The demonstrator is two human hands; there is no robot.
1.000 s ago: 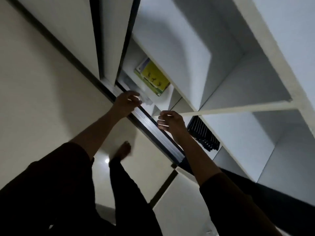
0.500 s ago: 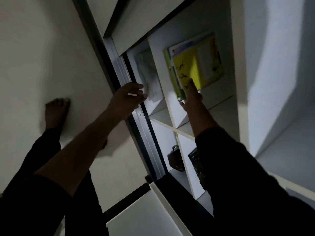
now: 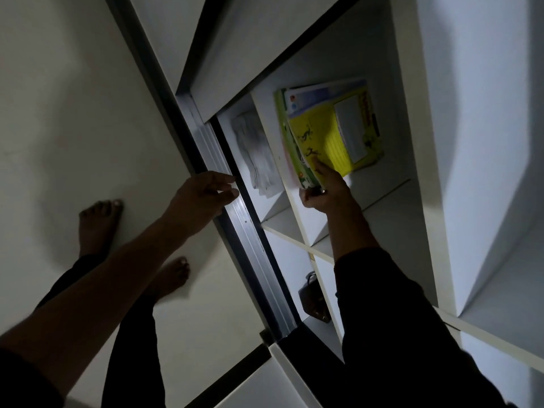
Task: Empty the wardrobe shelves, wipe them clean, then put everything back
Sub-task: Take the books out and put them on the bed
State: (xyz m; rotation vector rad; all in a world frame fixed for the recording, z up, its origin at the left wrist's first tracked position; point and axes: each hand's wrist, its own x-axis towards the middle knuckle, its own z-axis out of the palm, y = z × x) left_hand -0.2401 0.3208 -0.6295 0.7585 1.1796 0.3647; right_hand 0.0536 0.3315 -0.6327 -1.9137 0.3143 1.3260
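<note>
Right hand [image 3: 325, 192] reaches to one o'clock, fingers clamped on the yellow book [image 3: 332, 134]; left hand [image 3: 203, 195] extended, fingers loosely apart against the door frame [image 3: 250, 231].

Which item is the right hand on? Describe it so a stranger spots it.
In the open white wardrobe, find the cubby right of the sliding door's metal edge. The right hand grips the yellow-and-green booklets leaning there. They are the only bright thing; the next cubby holds pale folded papers.

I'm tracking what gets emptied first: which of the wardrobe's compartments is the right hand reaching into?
The one with the yellow books; the right hand grips them. The compartment beside it holds white cloth.
</note>
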